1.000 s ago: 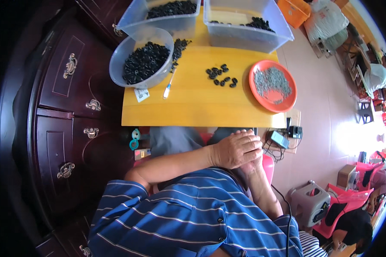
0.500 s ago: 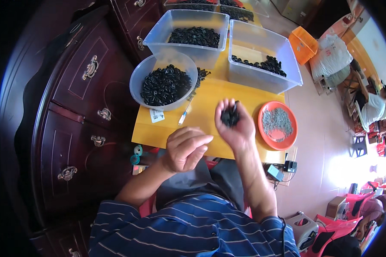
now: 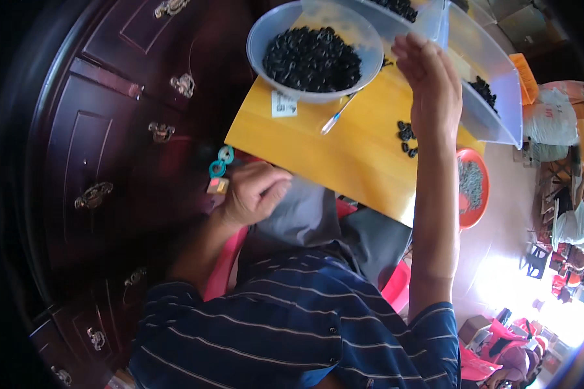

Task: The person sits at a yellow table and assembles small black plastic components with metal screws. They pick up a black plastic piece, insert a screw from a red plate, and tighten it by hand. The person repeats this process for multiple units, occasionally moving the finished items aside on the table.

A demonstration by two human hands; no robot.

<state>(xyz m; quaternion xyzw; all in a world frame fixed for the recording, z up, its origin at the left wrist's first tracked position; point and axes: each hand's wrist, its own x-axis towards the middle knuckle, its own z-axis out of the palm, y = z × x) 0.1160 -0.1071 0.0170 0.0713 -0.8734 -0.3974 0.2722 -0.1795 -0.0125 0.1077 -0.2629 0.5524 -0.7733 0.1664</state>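
Extending over the yellow table point(image 3: 370, 162), the right hand point(image 3: 429, 87) is positioned near the rectangular bin point(image 3: 503, 126), clear of the tabletop pieces in this view; its fingers are largely straightened, side by side, with nothing visible in their grasp; contact with the bin cannot be told. The left hand point(image 3: 253, 193) is located over the lap, just off the near table edge; its fingers are curled inward with the thumb alongside; whether it encloses anything cannot be told.

Small black pieces are located in 3 places: heaped inside the round tub point(image 3: 255, 50), lying inside the rectangular bin, and grouped as loose black pieces point(image 3: 405, 132) on the table beside the right wrist; 1 slim white-and-blue tool point(image 3: 333, 121) lies below the tub; 1 orange dish point(image 3: 485, 194), partly covered by the right forearm, holds small silver parts point(image 3: 472, 181).
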